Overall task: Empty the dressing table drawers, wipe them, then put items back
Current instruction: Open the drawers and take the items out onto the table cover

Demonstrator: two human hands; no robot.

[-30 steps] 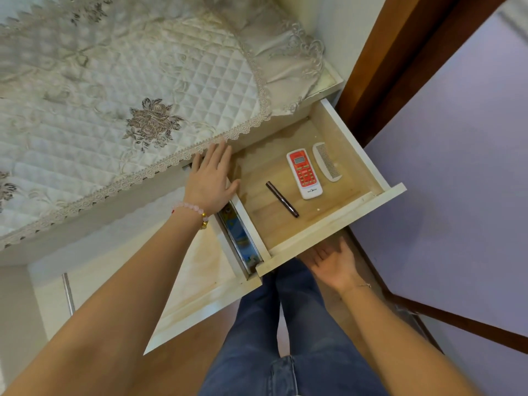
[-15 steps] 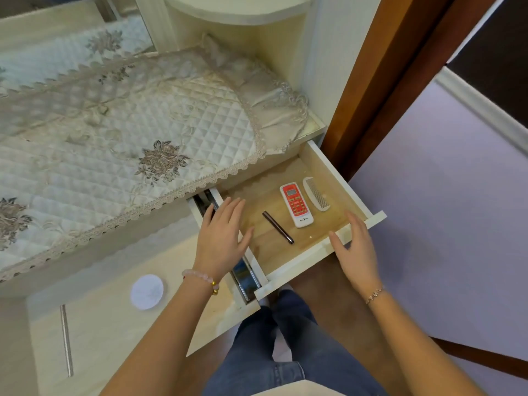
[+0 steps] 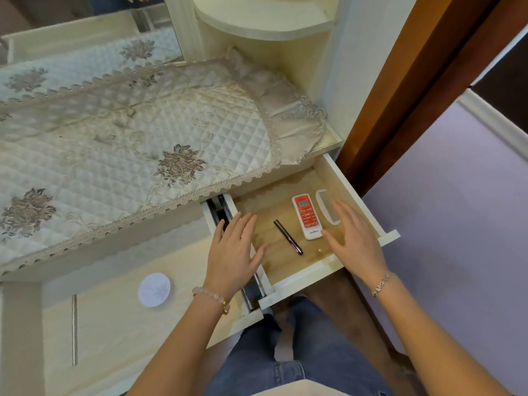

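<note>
Head view, only one.

Drawer [image 3: 303, 282] is at the right end of the bench [image 3: 328, 140], pulled well out over the person's knees. Contents not yet removed, so my read is that emptying is only starting.

In it, left to right:
- dark pen [image 3: 288, 237], lying diagonally mid-floor
- red and white remote [image 3: 307, 217], face up
- white comb [image 3: 325, 202], just beside the remote, near the right wall

All loose and flat on the wood floor, well spaced. Should lift out one at a time, no snagging.

Left hand [image 3: 234, 247]: flat, fingers spread, holding nothing. It sits over the drawer's left wall with the thumb out over the floor. Looks like bracing or framing the drawer.

Right hand [image 3: 354, 241]: also flat and empty, over the near right corner. Its fingertips cover the comb's near end. Can't tell if they touch it. Probably the first pick: comb or remote.

Exposed metal slide rail [image 3: 253, 292] is left of the drawer, a pinch risk for the left hand.

Surface: quilted lace-trimmed cover [image 3: 143, 144] over the bench top, a plausible staging spot. Below it, a pale panel with a white disc [image 3: 155, 290].

Room: mirror [image 3: 85, 24] far left, brown door frame [image 3: 414, 81] right, lilac floor [image 3: 457, 224].
</note>
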